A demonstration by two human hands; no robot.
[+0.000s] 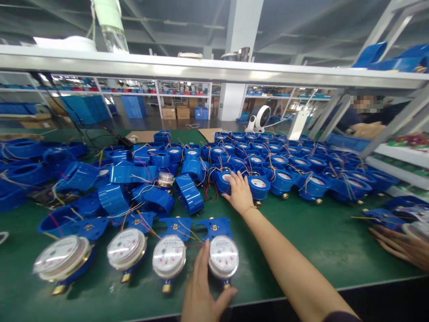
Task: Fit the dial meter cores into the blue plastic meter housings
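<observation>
My left hand [203, 286] lies beside a water meter [224, 257] with a round white dial. Its fingers stretch along the dial's left side, and the thumb is spread near the brass fitting below. Above this meter a blue plastic bracket [214, 228] lies on the bench. Farther forward, my right hand [239, 193] reaches over the right side of a blue-cased meter [224, 181], fingers spread across its edge. Another blue-cased meter [258, 187] sits just right of those fingers. Three more uncased meters stand in the front row, including this one [169, 257].
Loose blue casings [134, 174] with thin wires pile up at left. Rows of blue-cased meters [315, 181] fill the bench's back right. A co-worker's hand [400, 246] touches parts at the right edge. A white shelf [214, 67] crosses above the green bench [288, 255].
</observation>
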